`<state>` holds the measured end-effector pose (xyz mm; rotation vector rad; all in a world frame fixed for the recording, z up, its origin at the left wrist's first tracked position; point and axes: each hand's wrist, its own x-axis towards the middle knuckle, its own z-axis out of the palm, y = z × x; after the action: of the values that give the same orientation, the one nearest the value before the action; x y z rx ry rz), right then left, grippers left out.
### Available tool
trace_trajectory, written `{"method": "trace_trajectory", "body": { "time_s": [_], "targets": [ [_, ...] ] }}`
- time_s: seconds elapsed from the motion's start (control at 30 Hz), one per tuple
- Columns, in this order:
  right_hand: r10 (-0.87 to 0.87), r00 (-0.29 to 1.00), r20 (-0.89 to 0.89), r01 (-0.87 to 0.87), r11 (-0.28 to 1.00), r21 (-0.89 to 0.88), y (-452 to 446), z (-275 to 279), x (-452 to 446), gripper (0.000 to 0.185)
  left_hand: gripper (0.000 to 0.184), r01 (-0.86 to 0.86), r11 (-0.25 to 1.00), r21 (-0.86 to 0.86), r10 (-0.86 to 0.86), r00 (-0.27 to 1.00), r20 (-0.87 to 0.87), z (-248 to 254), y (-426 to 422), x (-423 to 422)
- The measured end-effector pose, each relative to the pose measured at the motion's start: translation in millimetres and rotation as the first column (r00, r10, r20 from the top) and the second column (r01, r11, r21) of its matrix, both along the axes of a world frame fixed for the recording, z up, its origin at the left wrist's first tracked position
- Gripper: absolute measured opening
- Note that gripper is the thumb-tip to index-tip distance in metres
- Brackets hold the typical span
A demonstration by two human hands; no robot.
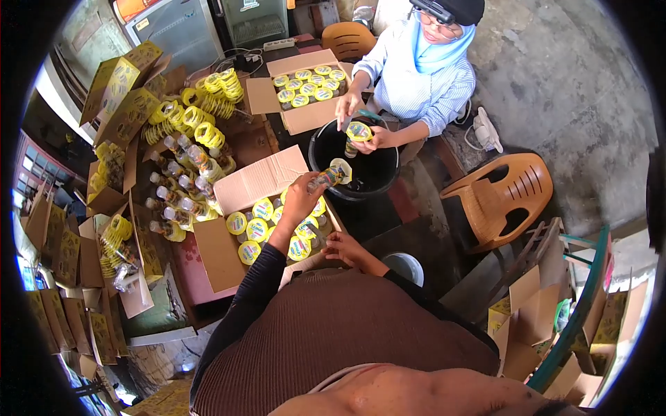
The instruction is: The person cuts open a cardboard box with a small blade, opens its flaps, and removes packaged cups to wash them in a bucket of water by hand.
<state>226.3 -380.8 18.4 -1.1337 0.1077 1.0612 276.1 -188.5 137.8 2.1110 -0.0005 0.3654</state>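
Observation:
My left hand [302, 202] is closed around a small bottle [323, 181], tilted with its round yellow label end towards the black bucket [316, 149]. Below that hand stands an open cardboard box [216, 256] filled with several bottles whose round yellow tops [257, 229] face up. My right hand [349, 251] is beside the box's near right corner, its fingers loosely bent and apart, with nothing visible in them. Across the bucket, a co-worker's hands [378, 141] hold another yellow-topped bottle [359, 132].
Another open box [300, 119] of yellow-topped bottles stands behind. Uncapped-looking bottles [182, 187] and stacked yellow rings [201, 114] crowd the left side. A white pail [404, 267] and a brown plastic chair [501, 197] are on the right. Cardboard boxes [531, 312] lie at lower right.

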Motion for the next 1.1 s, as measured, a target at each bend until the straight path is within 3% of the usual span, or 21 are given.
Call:
{"method": "trace_trajectory", "body": {
  "time_s": [0.1,0.17,0.27,0.3,0.37,0.47,0.53,0.6,0.67,0.7,0.73,0.77,0.8,0.87,0.93,1.0,1.1],
  "targets": [
    [-0.050,0.995,0.082,0.059,0.992,-0.114,0.4,6.0,12.5,0.019,0.035,0.007,0.999,0.032,-0.010,0.994,0.112,-4.0,-0.9,6.4],
    [0.055,0.899,0.435,0.047,0.974,-0.220,1.9,2.0,19.6,0.015,0.037,-0.001,0.997,0.083,-0.001,1.000,0.024,1.0,-3.0,8.5],
    [0.093,0.790,0.606,0.096,0.957,-0.273,8.7,-1.3,23.2,0.013,0.036,0.013,0.998,0.058,-0.018,0.995,0.101,0.6,-4.7,13.7],
    [0.078,0.786,0.613,0.114,0.956,-0.269,11.3,-1.4,24.2,0.013,0.036,-0.003,0.998,0.063,-0.006,0.990,0.140,0.0,-6.6,17.0],
    [0.069,0.610,0.790,0.099,0.982,-0.162,15.6,-4.3,24.9,0.012,0.037,0.004,0.998,0.059,-0.014,0.986,0.164,4.5,-10.6,19.3],
    [0.108,0.581,0.807,0.098,0.975,-0.201,20.0,-3.8,26.5,0.012,0.042,0.098,0.993,0.059,-0.104,0.988,0.112,1.1,-6.6,23.7],
    [0.146,0.578,0.803,0.078,0.970,-0.232,19.5,-2.3,27.1,0.011,0.044,0.069,0.962,0.263,-0.153,0.937,0.314,3.2,-5.1,26.7],
    [0.181,0.579,0.795,0.055,0.964,-0.259,21.1,-2.8,31.0,0.011,0.043,0.011,0.974,0.228,-0.085,0.944,0.320,10.8,-7.0,25.3],
    [0.197,0.574,0.795,0.041,0.963,-0.268,22.1,-9.4,29.9,0.012,0.042,0.163,0.953,0.254,-0.211,0.962,0.175,0.5,1.4,29.5],
    [0.200,0.579,0.790,0.035,0.962,-0.269,21.1,-12.6,27.2,0.012,0.041,0.210,0.960,0.186,-0.234,0.965,0.116,-10.3,5.8,33.4],
    [0.222,0.490,0.843,0.047,0.959,-0.280,19.6,-10.8,27.3,0.011,0.041,0.206,0.961,0.183,-0.229,0.967,0.115,-5.6,3.7,31.5],
    [0.240,0.392,0.888,0.064,0.956,-0.286,19.5,-10.2,30.5,0.011,0.041,0.097,0.976,0.195,-0.138,0.968,0.211,6.7,-0.5,29.8],
    [0.237,0.395,0.887,0.064,0.957,-0.284,19.8,-10.4,31.5,0.011,0.040,-0.011,0.980,0.198,-0.051,0.952,0.302,15.2,-1.4,27.7],
    [0.214,0.335,0.918,0.121,0.956,-0.267,19.1,-12.6,26.7,0.010,0.039,0.033,0.970,0.241,-0.108,0.946,0.305,12.9,5.2,31.8],
    [0.244,0.358,0.901,0.167,0.933,-0.319,20.1,-12.0,19.6,0.011,0.038,0.144,0.948,0.286,-0.216,0.946,0.240,6.9,7.3,33.3],
    [0.269,0.367,0.891,0.219,0.906,-0.363,23.9,-5.4,23.6,0.011,0.037,0.099,0.960,0.262,-0.170,0.949,0.266,11.9,5.1,32.0],
    [0.339,0.273,0.901,0.266,0.873,-0.409,28.3,-5.6,16.5,0.010,0.039,0.209,0.928,0.308,-0.267,0.950,0.162,-1.8,8.8,33.9]
  ]
}}
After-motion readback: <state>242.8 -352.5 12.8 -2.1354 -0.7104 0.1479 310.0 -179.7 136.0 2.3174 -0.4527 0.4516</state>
